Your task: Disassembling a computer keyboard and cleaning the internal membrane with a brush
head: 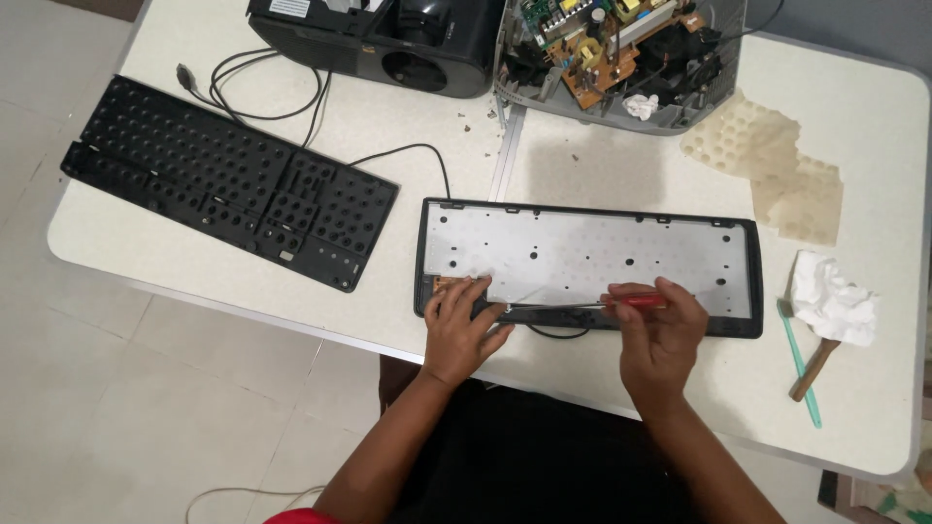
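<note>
Two bare forearms reach up from the bottom of the view onto a white table [146, 243]. On the right, the right hand [660, 335] is curled around the red handle of a screwdriver [582, 303], gripping it, with the thin metal shaft lying level and pointing left. At the shaft's tip, the left hand [461, 325] rests with fingers spread and pressed down on the lower left corner of an opened keyboard base [587, 262]; it holds nothing. That base is a black tray lined with a pale sheet dotted with small holes, lying flat near the table's front edge. Left of it, well apart, lies the black keyboard top [228, 180], turned at an angle, with a black cable [262, 92] looping behind it. To the right of the base sit a crumpled white tissue [830, 301], a green toothbrush [801, 364] and a yellowish rubber mat [772, 170]. Along the far edge stand a black device [379, 39] and an opened machine showing a circuit board [602, 49].
</note>
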